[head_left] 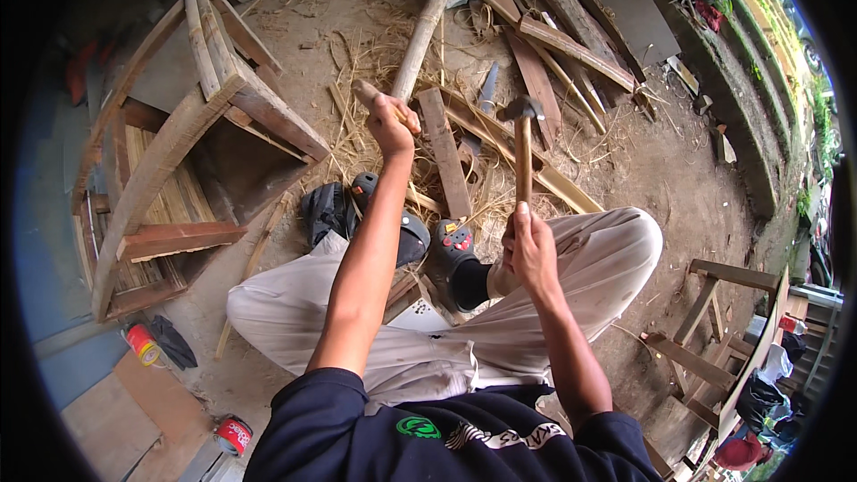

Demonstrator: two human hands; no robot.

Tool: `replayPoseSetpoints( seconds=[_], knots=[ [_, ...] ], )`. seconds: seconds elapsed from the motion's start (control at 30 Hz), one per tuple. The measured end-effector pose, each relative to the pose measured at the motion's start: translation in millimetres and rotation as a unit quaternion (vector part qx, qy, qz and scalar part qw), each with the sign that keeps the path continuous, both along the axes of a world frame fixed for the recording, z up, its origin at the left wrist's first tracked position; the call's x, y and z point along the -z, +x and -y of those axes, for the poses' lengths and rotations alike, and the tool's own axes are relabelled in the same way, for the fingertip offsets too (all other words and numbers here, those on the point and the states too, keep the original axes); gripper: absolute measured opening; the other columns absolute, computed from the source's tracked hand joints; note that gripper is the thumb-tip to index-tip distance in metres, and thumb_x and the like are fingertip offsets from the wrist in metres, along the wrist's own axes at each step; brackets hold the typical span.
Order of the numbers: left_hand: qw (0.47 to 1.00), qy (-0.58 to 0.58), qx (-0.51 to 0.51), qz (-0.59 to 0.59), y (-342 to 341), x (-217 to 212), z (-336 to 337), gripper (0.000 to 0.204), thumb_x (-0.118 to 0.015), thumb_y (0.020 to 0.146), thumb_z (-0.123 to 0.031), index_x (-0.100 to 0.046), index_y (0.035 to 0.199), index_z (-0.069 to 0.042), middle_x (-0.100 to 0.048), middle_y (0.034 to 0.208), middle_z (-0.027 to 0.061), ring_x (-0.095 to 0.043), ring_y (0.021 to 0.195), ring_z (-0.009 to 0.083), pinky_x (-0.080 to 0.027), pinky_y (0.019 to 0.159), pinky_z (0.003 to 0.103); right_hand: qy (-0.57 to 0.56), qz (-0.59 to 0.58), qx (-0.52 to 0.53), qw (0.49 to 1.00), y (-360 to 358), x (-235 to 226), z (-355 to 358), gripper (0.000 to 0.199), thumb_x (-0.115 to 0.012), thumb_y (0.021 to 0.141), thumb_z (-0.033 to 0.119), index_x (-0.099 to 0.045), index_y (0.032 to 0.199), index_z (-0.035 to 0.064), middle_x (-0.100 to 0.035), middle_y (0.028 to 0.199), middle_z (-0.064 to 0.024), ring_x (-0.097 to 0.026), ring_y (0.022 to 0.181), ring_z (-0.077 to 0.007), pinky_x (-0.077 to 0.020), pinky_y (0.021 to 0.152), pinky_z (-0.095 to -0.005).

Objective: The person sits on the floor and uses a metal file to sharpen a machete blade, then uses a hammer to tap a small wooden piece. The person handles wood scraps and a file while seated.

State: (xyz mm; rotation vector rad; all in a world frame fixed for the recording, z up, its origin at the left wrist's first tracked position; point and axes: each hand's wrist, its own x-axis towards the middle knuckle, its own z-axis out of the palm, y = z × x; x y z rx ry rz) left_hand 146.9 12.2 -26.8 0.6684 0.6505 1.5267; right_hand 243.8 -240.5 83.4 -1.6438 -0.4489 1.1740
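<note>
My left hand (pixel 391 128) is a fist around a short wooden piece (pixel 365 92), whose blunt end sticks out at the upper left. The rest of that piece is hidden by the fingers. Just beyond the fist lies a long pale wooden pole (pixel 430 25), and I cannot tell if they touch. In my right hand (pixel 531 250) is a hammer (pixel 523 161), gripped low on its wooden handle over my right thigh. Its dark metal head points up and away from me. A brown board (pixel 445 153) lies between the two hands.
A wooden chair frame (pixel 170 152) lies tipped at the left. Boards (pixel 571 49), shavings and a saw blade (pixel 488 87) are scattered ahead. A wooden frame (pixel 696 361) stands at the right near concrete steps (pixel 741 107). Cans (pixel 234 436) sit at lower left.
</note>
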Motion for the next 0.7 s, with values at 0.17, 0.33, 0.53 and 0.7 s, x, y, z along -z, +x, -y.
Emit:
replayPoseSetpoints(
  seconds=[0.17, 0.33, 0.53, 0.7],
  knots=[
    [1.000, 0.011, 0.003, 0.011, -15, -1, 4, 0.057, -0.042, 0.096, -0.056, -0.044, 0.069, -0.006, -0.043, 0.054, 0.0040, -0.041, 0.038, 0.0159, -0.038, 0.038, 0.031, -0.070, -0.045, 0.012, 0.996, -6, 31, 14, 0.044, -0.042, 0.101, 0.047, -0.042, 0.076, 0.0108, -0.037, 0.055, 0.0050, -0.035, 0.040, -0.0056, -0.0316, 0.035, -0.0245],
    [1.000, -0.007, -0.006, 0.016, -11, 2, 11, 0.058, -0.041, 0.096, -0.057, -0.044, 0.068, -0.006, -0.042, 0.054, 0.0042, -0.041, 0.037, 0.0160, -0.037, 0.038, 0.030, -0.043, -0.030, 0.014, 0.999, -7, 39, 6, 0.044, -0.045, 0.099, 0.050, -0.041, 0.076, 0.0132, -0.034, 0.053, 0.0063, -0.031, 0.038, -0.0056, -0.0270, 0.033, -0.0237],
    [0.996, -0.056, -0.008, -0.069, -14, 3, 23, 0.065, -0.039, 0.089, -0.070, -0.040, 0.063, -0.011, -0.036, 0.046, 0.0026, -0.038, 0.035, 0.0164, -0.035, 0.037, 0.030, -0.091, 0.004, -0.028, 0.995, -13, 44, 3, 0.044, -0.046, 0.099, 0.050, -0.041, 0.077, 0.0123, -0.036, 0.056, 0.0053, -0.035, 0.041, -0.0061, -0.0319, 0.036, -0.0244],
    [0.995, -0.098, 0.000, -0.008, -30, -11, 22, 0.068, -0.036, 0.086, -0.076, -0.040, 0.062, -0.012, -0.034, 0.044, 0.0011, -0.037, 0.036, 0.0154, -0.033, 0.037, 0.028, -0.090, 0.033, -0.042, 0.994, -12, 58, 6, 0.044, -0.046, 0.099, 0.049, -0.045, 0.078, 0.0106, -0.038, 0.057, 0.0046, -0.037, 0.041, -0.0065, -0.0339, 0.036, -0.0251]
  ],
)
